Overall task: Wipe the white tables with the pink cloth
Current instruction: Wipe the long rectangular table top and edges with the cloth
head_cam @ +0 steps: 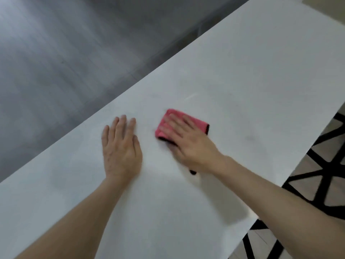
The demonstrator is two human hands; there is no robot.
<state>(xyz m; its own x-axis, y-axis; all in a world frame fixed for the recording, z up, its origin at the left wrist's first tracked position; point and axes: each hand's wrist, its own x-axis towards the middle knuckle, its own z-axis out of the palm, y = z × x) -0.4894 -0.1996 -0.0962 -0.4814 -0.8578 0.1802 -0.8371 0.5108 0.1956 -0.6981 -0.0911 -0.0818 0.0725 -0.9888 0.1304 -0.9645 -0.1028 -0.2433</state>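
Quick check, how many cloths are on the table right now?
1. The pink cloth lies on the white table, pressed under the right hand, beside the left hand. Another beneath it cannot be ruled out.

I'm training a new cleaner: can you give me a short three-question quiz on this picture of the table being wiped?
1. True or false: the left hand lies flat on the table and holds nothing.
2. Pick one. The pink cloth is:
A) folded, pressed flat under the right hand
B) hanging over the table's edge
C) bunched up in the left hand
3. Short answer: what colour is the trim along the cloth's edge?

Key: 1 true. 2 A. 3 black.
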